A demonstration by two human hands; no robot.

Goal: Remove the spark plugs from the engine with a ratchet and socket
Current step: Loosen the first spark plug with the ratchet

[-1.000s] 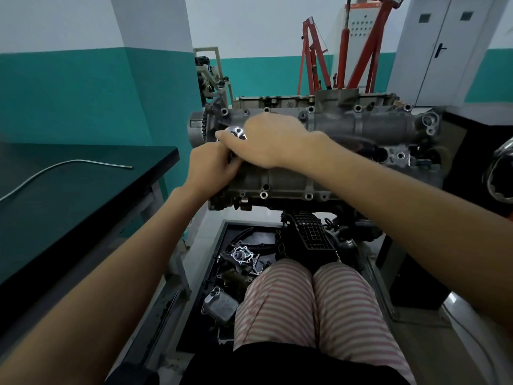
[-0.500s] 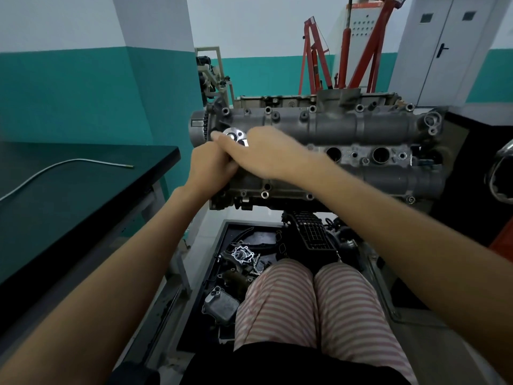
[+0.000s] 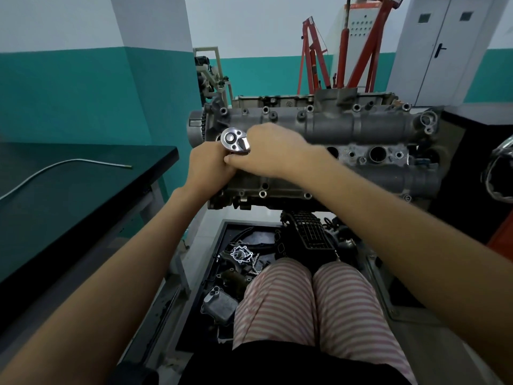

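Right hand (image 3: 273, 150) swung nearer with ratchet (image 3: 235, 140) handle; left hand (image 3: 206, 165) curled beneath ratchet head, contents hidden. Leftmost plug being loosened; two wells (image 3: 376, 153) right of hands seen open

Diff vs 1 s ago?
The right hand swung the ratchet handle toward the person, uncovering its head and two plug wells on the engine. The left hand still steadies below the ratchet head. Engine and bench unchanged.

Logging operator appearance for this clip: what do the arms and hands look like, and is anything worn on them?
Both arms are bare to the frame edge: no sleeves, gloves, watch or rings show. Left hand and right hand are ungloved.
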